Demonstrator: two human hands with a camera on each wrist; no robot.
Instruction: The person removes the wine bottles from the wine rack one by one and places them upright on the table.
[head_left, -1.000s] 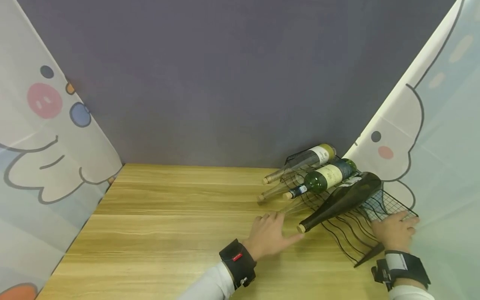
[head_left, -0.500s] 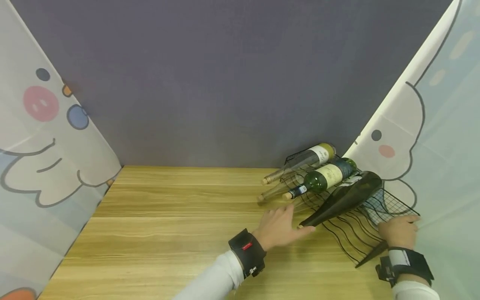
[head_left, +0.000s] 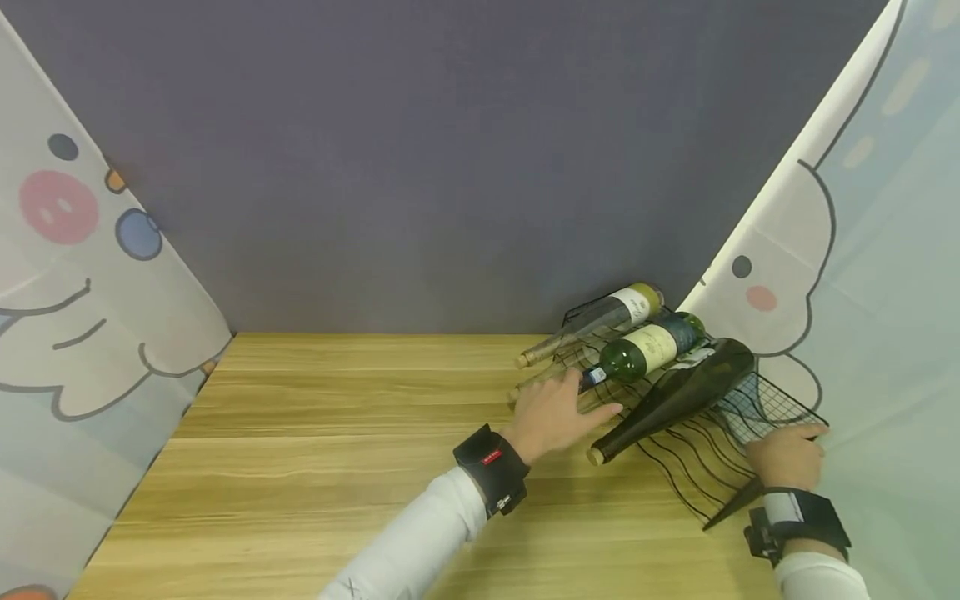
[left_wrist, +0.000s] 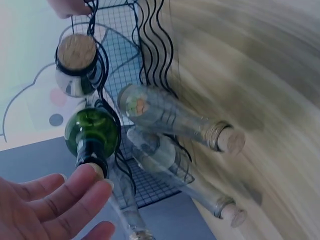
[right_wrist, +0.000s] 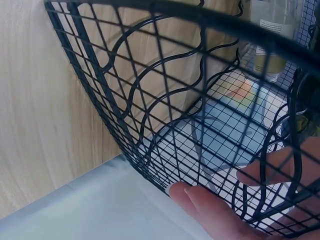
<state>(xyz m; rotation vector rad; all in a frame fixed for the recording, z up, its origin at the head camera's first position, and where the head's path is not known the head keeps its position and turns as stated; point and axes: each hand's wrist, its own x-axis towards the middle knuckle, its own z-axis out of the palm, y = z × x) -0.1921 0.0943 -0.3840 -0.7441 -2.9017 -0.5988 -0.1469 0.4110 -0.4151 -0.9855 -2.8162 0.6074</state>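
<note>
A black wire wine rack [head_left: 782, 402] with wavy bars stands on the table's right side. In the head view my right hand [head_left: 786, 458] grips its near right end, and in the right wrist view the thumb and fingers wrap the mesh edge. A green wine bottle [head_left: 651, 348] with a cream label lies on top of the rack. My left hand [head_left: 550, 414] touches its corked neck end with extended fingers [left_wrist: 75, 202]. Beside it lies a dark bottle [head_left: 686, 392], cork toward the front left. Behind is a clear bottle [head_left: 603, 323] with a white label.
Lower in the rack lie clear corked bottles [left_wrist: 167, 114], partly hidden by the left hand in the head view. The wooden table [head_left: 300, 467] extends left. A grey panel [head_left: 420, 167] stands behind, and printed curtains [head_left: 885, 333] flank both sides.
My left hand has moved right, then away from me, from near the dark bottle's cork to the green bottle's neck. My right hand stays at the rack's end. The bottles keep their places.
</note>
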